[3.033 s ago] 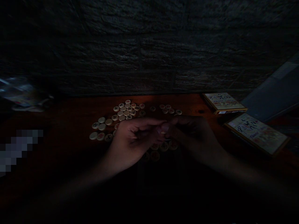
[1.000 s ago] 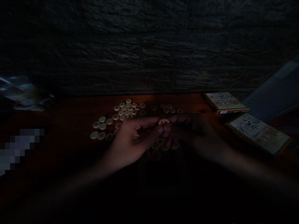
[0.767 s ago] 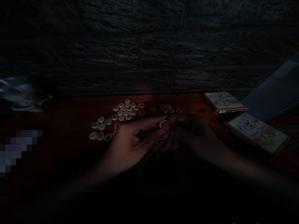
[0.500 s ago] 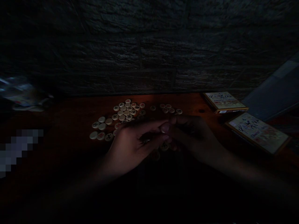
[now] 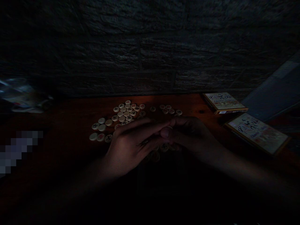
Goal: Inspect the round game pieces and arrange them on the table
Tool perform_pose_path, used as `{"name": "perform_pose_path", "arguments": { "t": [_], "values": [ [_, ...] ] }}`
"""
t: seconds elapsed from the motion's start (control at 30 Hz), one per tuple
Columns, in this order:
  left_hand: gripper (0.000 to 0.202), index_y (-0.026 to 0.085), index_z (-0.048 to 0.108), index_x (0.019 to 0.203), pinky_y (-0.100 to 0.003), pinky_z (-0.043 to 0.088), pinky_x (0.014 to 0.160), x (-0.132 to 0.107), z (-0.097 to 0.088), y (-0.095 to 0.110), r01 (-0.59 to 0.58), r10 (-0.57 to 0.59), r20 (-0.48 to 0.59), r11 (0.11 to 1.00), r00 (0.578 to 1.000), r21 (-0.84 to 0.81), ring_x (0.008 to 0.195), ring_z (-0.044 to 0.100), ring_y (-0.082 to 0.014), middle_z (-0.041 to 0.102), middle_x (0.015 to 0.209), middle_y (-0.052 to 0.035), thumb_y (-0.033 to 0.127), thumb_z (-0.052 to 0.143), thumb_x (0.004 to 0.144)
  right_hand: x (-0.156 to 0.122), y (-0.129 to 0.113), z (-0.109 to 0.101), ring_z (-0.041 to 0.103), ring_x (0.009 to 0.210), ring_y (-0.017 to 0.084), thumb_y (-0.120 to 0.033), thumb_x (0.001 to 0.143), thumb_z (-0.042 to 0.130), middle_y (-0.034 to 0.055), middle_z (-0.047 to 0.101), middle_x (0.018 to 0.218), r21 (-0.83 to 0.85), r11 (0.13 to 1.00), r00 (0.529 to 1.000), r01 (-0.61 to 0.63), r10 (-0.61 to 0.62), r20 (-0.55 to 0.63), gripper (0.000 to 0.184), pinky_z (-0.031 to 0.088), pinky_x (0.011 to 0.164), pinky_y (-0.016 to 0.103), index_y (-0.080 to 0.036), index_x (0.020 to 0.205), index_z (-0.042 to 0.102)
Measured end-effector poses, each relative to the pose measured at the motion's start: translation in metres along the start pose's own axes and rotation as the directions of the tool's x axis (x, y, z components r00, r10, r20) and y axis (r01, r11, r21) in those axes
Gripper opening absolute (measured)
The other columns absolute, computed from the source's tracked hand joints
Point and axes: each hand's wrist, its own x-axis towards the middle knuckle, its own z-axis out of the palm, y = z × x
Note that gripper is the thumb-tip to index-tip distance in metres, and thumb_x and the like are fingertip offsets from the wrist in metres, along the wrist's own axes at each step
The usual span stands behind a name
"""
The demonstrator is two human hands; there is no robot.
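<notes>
My left hand (image 5: 127,145) and my right hand (image 5: 194,132) meet above the middle of a dark wooden table, fingertips touching. The right thumb and index finger pinch together, with the pale curved rim of what looks like a Chinese chess piece (image 5: 170,127) just showing. Bent in toward the same spot, the left fingers and thumb are closed; what lies between them is hidden. Round Chinese chess pieces (image 5: 122,118) with red or black characters, some blank side up, lie behind and left of the hands. Under the fingers another black-marked piece (image 5: 164,147) shows dimly.
Two flat chess boxes (image 5: 257,132) with lettered covers lie at the right. A small group of pieces (image 5: 165,111) sits behind my right hand. A stone wall (image 5: 140,56) borders the table's back. At the far left stands a shiny transparent object (image 5: 21,93). Light is very dim.
Both hands stay together in the middle. The left fingers have shifted and flattened slightly over the right thumb, narrowing the gap in the left hand. The pieces and boxes lie as before.
</notes>
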Motion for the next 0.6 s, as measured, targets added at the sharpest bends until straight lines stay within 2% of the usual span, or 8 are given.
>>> {"name": "perform_pose_path", "arguments": {
  "t": [0.17,0.37,0.6],
  "values": [
    [0.032,0.023,0.073,0.124,-0.022,0.059,0.085,-0.0004,-0.0019,-0.0006,0.013,-0.014,0.025,0.999,1.0,0.036,0.097,0.073,-0.0149,0.077,0.108,-0.0012,0.028,0.076,0.093,-0.0018,0.0031,-0.0005,0.057,0.063,0.006,-0.029,0.087,0.081,-0.0021,0.07,0.077,0.011,1.0,1.0,0.012,-0.013,0.024,0.013,0.042,0.054,0.014,-0.018,0.094,0.079],
    [0.032,0.022,0.072,0.125,-0.02,0.055,0.079,0.0016,-0.0019,-0.0049,0.044,-0.044,0.008,0.999,0.999,0.004,0.085,0.066,-0.0119,0.069,0.09,0.0017,0.023,0.074,0.094,-0.0018,-0.0033,-0.002,0.057,0.058,0.005,-0.031,0.095,0.072,-0.003,0.065,0.069,0.061,0.997,0.998,-0.053,0.052,0.016,0.018,0.045,0.055,0.015,-0.018,0.084,0.076],
    [0.03,0.017,0.07,0.127,-0.02,0.055,0.084,0.0021,-0.004,-0.0011,0.003,-0.003,0.022,1.0,1.0,0.009,0.091,0.066,-0.0124,0.07,0.101,-0.0016,0.019,0.069,0.097,-0.0002,-0.0051,-0.0002,0.059,0.058,0.006,-0.029,0.095,0.072,-0.0014,0.069,0.069,0.077,0.996,0.998,-0.04,0.037,0.043,0.017,0.044,0.054,0.015,-0.016,0.085,0.077]
  ]
}}
